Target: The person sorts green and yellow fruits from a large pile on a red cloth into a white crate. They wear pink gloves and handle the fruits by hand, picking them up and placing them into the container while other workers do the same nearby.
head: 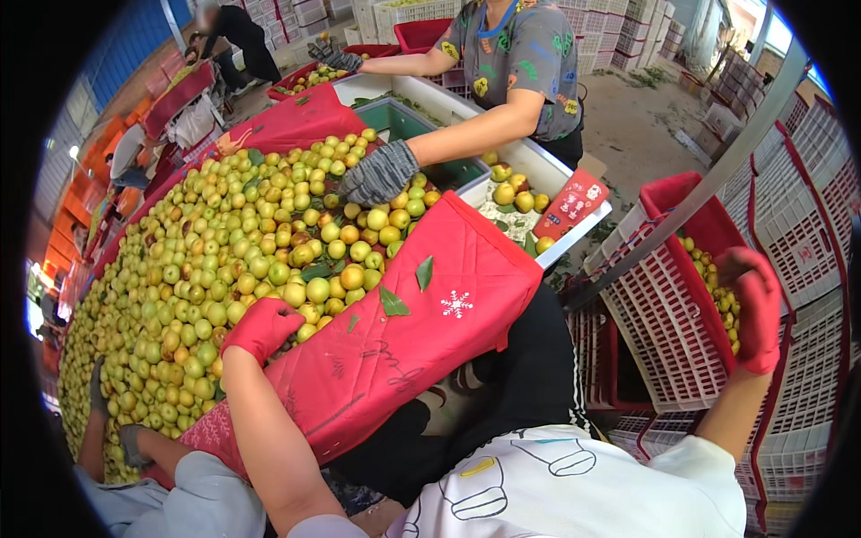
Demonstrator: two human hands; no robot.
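A wide heap of yellow-green jujube-like fruits [222, 255] fills a table edged with red quilted fabric [403, 323]. My left hand [266, 327], in a red glove, rests at the near edge of the heap beside the fabric; its fingers are curled, and whether they hold a fruit cannot be told. Off to the right my right hand [752, 306], also red-gloved, is raised over a white plastic crate [662, 316] with a red lining. Smaller fruits [713, 289] lie in that crate, beside and beneath the hand. Its fingers are bent, with no fruit visible in them.
Across the table a co-worker's grey-gloved hand [382, 173] reaches into the fruit near a green bin [403, 124]. Another person's gloved hands [134, 444] are at lower left. A metal pole [699, 181] slants beside the crate, and stacked crates [800, 255] stand at right.
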